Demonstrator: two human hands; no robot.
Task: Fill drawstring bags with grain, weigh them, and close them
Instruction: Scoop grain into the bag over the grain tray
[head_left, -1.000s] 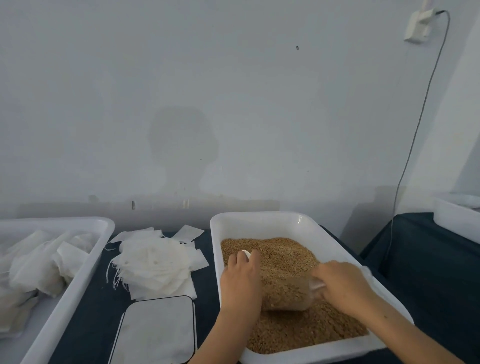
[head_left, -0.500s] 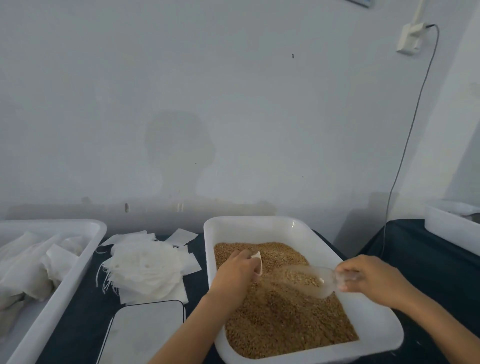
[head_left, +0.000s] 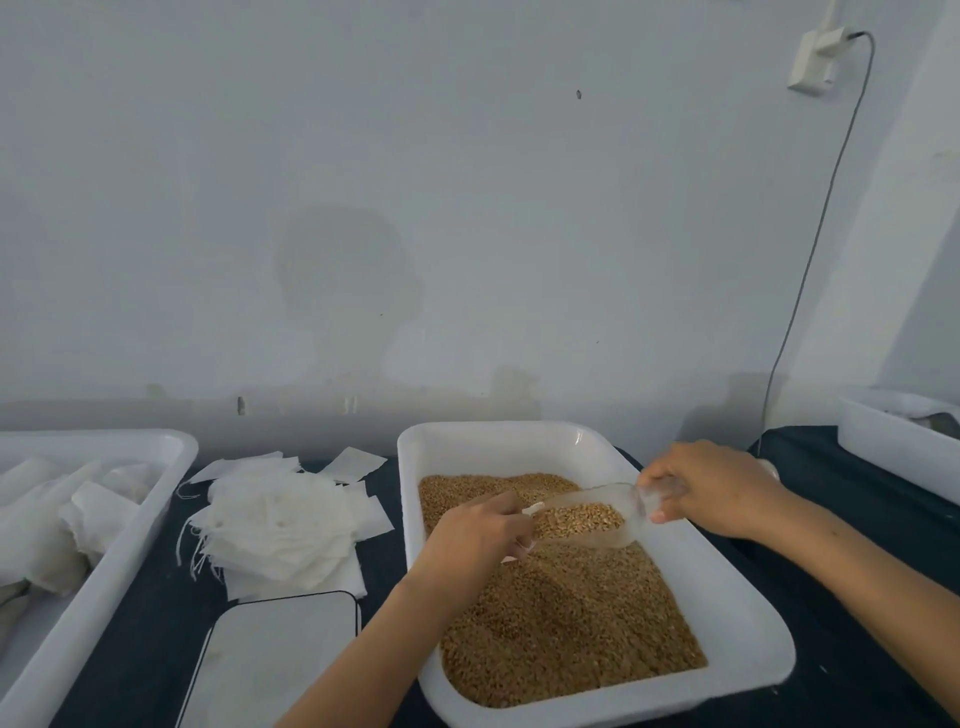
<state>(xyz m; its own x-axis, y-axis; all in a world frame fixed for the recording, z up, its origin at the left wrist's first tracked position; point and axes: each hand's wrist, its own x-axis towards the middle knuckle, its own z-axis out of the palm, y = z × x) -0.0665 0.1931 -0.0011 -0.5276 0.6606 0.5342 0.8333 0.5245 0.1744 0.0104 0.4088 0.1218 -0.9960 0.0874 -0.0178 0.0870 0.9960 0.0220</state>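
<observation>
Head view: right hand (head_left: 714, 488) holds scoop (head_left: 597, 514) above grain tray (head_left: 737, 618)

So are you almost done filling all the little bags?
Not nearly. Some white bags lie in the white tray on the left. In hand: the right hand tips a clear plastic scoop of brown grain toward the small bag in the left hand. A stack of flat white empty bags still waits, with weighing and closing too.

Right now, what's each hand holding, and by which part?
Right hand grips the clear plastic scoop, loaded with grain, by its handle. Left hand pinches a small white bag near its mouth, mostly hidden.
</observation>
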